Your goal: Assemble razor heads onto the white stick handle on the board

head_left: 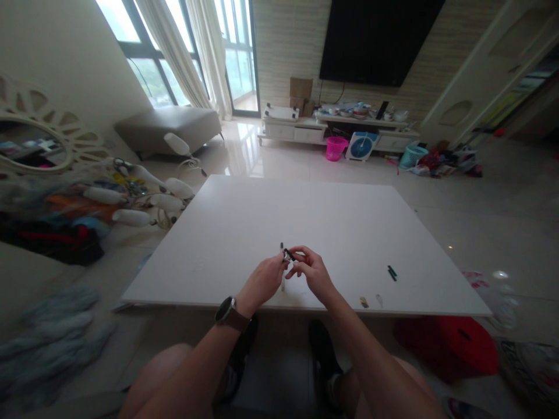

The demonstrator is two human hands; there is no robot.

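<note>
Left hand (269, 276): grips a slim object (282, 247).
Right hand (315, 273): at a dark piece (290, 255), grip unclear to me.
Risk: loose pinch, drop past worktop's (244, 215) near edge.

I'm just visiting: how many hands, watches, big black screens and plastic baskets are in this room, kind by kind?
Hands: 2 (left hand, right hand)
Watches: 1 (wristwatch)
Big black screens: 1 (wall screen)
Plastic baskets: 2 (pink basket, light blue basket)
Total: 6
Not counted: the small pieces in hand, too tiny to tell apart.
</note>
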